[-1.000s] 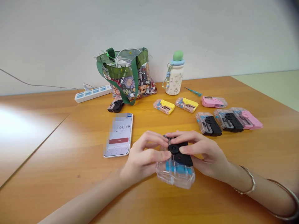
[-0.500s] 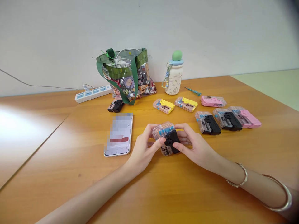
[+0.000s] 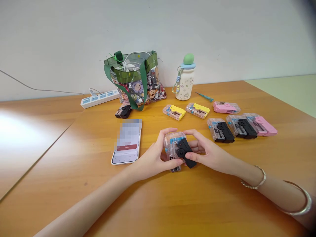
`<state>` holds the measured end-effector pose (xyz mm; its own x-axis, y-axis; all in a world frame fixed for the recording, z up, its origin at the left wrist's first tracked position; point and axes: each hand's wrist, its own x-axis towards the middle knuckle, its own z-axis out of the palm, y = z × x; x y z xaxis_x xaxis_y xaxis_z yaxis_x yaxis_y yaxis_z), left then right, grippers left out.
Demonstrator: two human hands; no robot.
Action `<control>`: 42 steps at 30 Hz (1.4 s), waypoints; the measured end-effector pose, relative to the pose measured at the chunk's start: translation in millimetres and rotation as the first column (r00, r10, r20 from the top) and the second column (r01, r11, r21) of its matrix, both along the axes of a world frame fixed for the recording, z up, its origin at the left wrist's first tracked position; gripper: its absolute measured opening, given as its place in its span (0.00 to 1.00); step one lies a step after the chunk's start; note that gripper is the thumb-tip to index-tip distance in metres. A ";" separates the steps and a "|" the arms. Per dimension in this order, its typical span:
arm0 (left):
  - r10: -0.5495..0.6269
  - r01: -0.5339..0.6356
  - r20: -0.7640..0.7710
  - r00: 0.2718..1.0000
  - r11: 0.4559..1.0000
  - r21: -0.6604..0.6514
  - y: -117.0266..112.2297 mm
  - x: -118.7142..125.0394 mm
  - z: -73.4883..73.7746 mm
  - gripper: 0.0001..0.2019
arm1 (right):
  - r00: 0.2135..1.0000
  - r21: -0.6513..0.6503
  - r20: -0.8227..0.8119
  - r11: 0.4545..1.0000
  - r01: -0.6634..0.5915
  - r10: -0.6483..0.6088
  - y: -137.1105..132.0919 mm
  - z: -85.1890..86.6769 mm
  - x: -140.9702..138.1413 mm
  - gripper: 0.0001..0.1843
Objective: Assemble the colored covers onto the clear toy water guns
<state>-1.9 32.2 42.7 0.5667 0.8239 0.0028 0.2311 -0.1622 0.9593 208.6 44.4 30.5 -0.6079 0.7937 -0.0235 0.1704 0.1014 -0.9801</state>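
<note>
Between both hands, just above the table, is what looks like a folding toy gun [image 3: 172, 144], with a clear body, blue parts inside and a black hinged grip [image 3: 187, 153]. The grip is swung out at an angle from the body. My left hand [image 3: 158, 157] is closed around the clear body's left side, thumb across its lower front. My right hand [image 3: 209, 152] pinches the black grip, thumb on its front and index finger at the top edge. The fingers behind it are partly hidden. Left of my left hand lies a phone [image 3: 127, 156], screen up.
Similar toys lie beyond: black ones [image 3: 225, 131] [image 3: 124, 112], yellow ones [image 3: 177, 112] [image 3: 197, 110] and pink ones [image 3: 224, 107] [image 3: 265, 125]. Along the wall stand a power strip [image 3: 100, 98], a clear bag [image 3: 137, 87] and a bottle [image 3: 185, 84]. A small screwdriver [image 3: 204, 96] lies near the bottle.
The black grip has turned outward from the clear body, which now shows more at lower left. My left thumb has moved down, and both hands have shifted slightly right.
</note>
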 end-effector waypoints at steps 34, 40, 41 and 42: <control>0.222 -0.247 0.306 0.926 0.968 0.045 -3.6 3.5 -19.5 0.25 | 0.957 0.326 0.281 0.945 -0.024 -0.073 -18.8 -2.8 -8.6 0.39; 0.270 -0.315 0.297 0.916 0.943 0.112 -8.4 7.4 -19.8 0.25 | 0.966 0.306 0.256 0.951 -0.041 -0.041 -30.3 -6.1 -17.8 0.40; 0.270 -0.316 0.295 0.916 0.941 0.122 -8.4 7.9 -19.8 0.25 | 0.970 0.310 0.237 0.951 -0.022 -0.055 -30.3 -6.6 -18.3 0.40; 0.267 -0.313 0.292 0.918 0.942 0.122 -8.3 8.2 -19.8 0.25 | 0.973 0.314 0.219 0.949 -0.004 -0.068 -29.3 -6.7 -18.0 0.39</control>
